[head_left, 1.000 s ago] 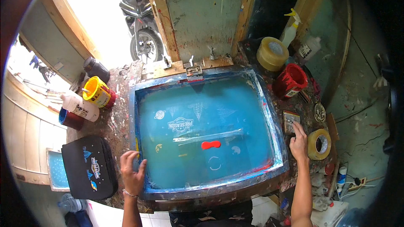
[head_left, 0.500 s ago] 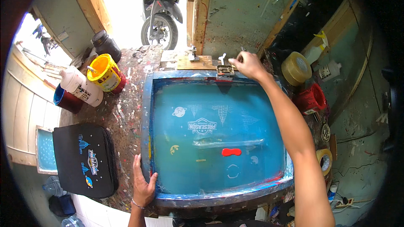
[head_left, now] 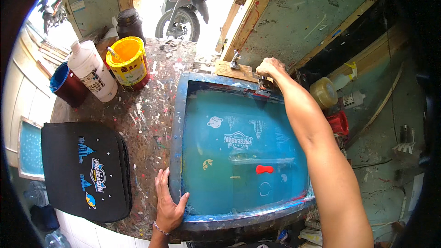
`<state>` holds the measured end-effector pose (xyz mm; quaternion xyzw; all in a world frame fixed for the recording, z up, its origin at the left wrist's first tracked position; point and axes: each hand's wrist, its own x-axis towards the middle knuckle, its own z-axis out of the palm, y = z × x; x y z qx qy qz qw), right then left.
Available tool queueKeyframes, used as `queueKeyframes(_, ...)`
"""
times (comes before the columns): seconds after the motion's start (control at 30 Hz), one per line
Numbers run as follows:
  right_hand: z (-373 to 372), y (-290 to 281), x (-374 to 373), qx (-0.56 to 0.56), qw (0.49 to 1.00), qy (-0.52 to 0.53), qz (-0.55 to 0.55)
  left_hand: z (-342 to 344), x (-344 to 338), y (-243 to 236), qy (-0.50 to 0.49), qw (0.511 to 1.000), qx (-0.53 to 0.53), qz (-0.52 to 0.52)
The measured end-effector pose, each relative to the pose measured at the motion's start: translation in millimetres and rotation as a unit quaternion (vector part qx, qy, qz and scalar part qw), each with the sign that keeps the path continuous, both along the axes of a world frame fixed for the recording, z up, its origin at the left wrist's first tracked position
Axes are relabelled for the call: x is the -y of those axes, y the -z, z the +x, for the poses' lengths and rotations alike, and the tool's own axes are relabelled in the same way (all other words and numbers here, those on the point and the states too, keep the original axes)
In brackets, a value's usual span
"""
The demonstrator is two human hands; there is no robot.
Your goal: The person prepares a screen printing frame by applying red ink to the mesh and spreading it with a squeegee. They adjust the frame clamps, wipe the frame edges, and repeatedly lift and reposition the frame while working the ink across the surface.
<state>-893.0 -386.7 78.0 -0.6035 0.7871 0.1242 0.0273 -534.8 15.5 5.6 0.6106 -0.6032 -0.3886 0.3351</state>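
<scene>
Screen frame (head_left: 178,128) between left grip (head_left: 170,209), spread at its left edge, and right grip (head_left: 272,67) by the clamp (head_left: 265,83), closure unclear.

From where I operate, my right arm (head_left: 317,147) is stretched long toward the far edge of the counter (head_left: 151,110), with only a slight bend at the elbow. The right hand (head_left: 272,68) is there, back upward and fingers curled; their tips I cannot see well. My left hand (head_left: 171,205) lies low by the near edge, palm down, its fingers (head_left: 162,181) pointing forward and the thumb (head_left: 183,200) spread to the right. Both hands are well apart.
</scene>
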Motion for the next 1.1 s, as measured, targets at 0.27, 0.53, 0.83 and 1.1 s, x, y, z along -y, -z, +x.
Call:
queueKeyframes(0.27,-7.1,-11.1,3.9,0.021,0.994,-0.031,0.106,1.3,-0.1,-1.6,0.007,1.0,-0.001,-0.027)
queueKeyframes(0.53,8.0,-5.5,1.4,-0.077,0.991,-0.063,0.093,3.0,-1.5,4.5,0.004,0.999,-0.003,-0.038)
queueKeyframes(0.83,-94.1,-1.0,-84.3,0.222,0.958,-0.08,-0.161,-0.1,51.5,-53.8,0.007,0.975,0.0,-0.222)
queueKeyframes(1.1,-127.6,25.5,-169.9,0.294,0.902,-0.099,-0.299,-169.9,313.5,-62.2,0.267,0.914,-0.078,-0.295)
